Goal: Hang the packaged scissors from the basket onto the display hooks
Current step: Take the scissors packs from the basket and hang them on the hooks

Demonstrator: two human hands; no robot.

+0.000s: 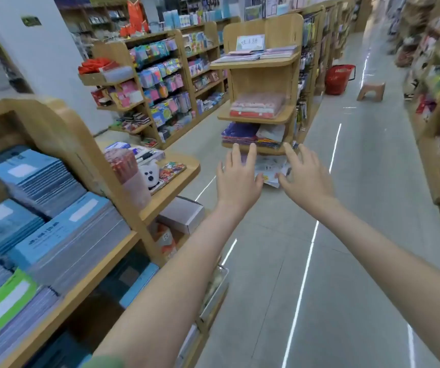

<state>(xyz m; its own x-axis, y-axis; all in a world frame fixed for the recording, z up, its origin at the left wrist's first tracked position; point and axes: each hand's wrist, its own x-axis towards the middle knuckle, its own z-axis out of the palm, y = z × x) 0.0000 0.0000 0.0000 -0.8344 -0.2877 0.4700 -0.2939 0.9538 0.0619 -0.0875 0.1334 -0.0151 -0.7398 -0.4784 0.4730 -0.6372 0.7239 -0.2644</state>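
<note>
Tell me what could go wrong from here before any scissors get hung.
1. Both the left hand and right hand are empty and the red plastic basket stands far down the aisle; the small brown stool near it may trip the person.
2. The white printed sheets lying low by the wooden end stand could be stepped on.

Blue notebook stacks (35, 181) on near-left shelf; wooden end display (262, 25) centre; small stool (371, 91) on far aisle floor.
</note>
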